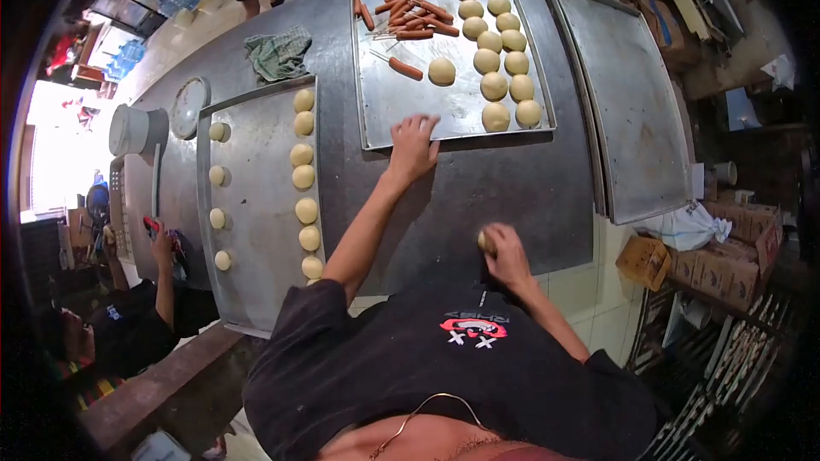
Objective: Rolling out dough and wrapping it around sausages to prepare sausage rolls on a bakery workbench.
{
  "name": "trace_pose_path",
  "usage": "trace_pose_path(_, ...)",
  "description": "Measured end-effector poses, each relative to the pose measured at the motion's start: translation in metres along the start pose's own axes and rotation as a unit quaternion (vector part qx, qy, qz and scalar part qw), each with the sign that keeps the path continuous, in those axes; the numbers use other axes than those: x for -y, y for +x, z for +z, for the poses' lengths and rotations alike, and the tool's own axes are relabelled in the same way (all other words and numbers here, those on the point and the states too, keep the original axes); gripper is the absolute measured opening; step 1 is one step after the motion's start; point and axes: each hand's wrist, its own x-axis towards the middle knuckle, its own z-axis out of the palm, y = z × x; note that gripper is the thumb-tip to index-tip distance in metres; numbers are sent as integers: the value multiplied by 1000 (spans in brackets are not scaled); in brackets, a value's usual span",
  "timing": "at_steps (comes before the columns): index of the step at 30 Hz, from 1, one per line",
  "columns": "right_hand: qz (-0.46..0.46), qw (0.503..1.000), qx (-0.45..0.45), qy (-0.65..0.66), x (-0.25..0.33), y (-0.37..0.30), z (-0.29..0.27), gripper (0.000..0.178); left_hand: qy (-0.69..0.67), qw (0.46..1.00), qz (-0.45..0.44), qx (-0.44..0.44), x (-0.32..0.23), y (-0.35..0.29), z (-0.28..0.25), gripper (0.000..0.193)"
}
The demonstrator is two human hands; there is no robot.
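My left hand [414,145] reaches over the near rim of a metal tray [383,115], its fingers apart and nothing visible in them. In front of it, on that tray, lie a lone dough ball [442,72] and a skewered sausage [405,68]. Down at the near part of the table, my right hand [509,258] is closed around a dough ball [486,241], partly hidden by the fingers. Two columns of dough balls [494,85] run along the tray's right side. Farther back on the left is a pile of sausages on sticks [420,19].
At left, another tray [256,230] carries several dough balls along both sides. Stacked empty trays [636,102] stand at right. A green cloth [279,53], a white bucket [130,130] and a round lid [190,107] sit on the dark table [461,196]. Another person's hand [161,243] shows at far left.
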Motion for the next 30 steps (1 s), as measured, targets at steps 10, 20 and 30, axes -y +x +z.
trace_pose_path(10, 128, 942, -287, 120, -17, 84, -19, 49, 61, 936, -281, -204, 65, -37, -15, 40)
trace_pose_path(20, 336, 828, -264, 363, -87, 229, -51, 34, -68, 894, -419, -142, 69, -50, -14, 21)
trace_pose_path(30, 243, 794, -481, 281, -111, 249, -113, 32, -301, 873, -348, -161, 1, -58, -28, 17)
